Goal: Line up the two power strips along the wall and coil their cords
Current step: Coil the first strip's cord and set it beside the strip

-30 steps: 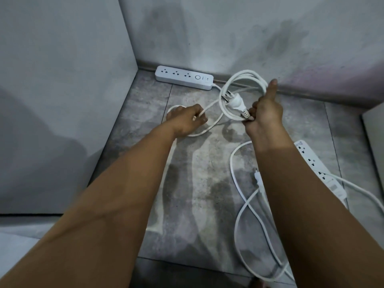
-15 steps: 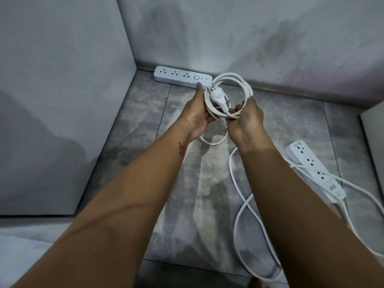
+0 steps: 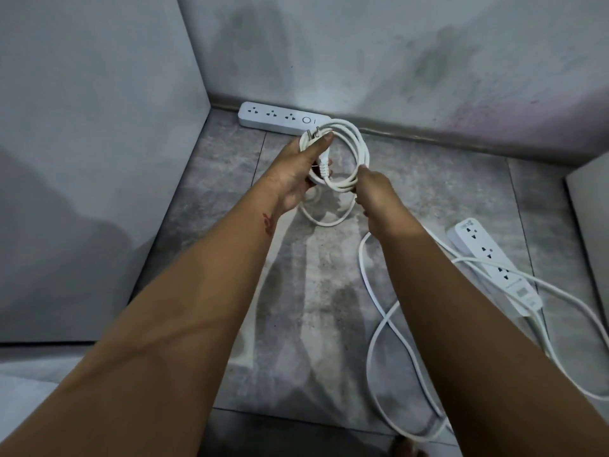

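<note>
the 1st strip [image 3: 283,122] lies along the far wall [image 3: 395,61]; left hand [image 3: 296,173] and right hand [image 3: 375,192] grip its coiled cord [image 3: 357,153] in curled fingers. the 2nd strip [image 3: 494,265], near right, lies askew, its loose cord [image 3: 379,324] uncoiled.

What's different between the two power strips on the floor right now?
The far power strip lies along the wall; the near power strip sits out on the floor, angled away from it. The far strip's cord is gathered into a coil gripped by the left hand and right hand; the near strip's cord sprawls in loose loops. Both are white with several sockets.
</note>
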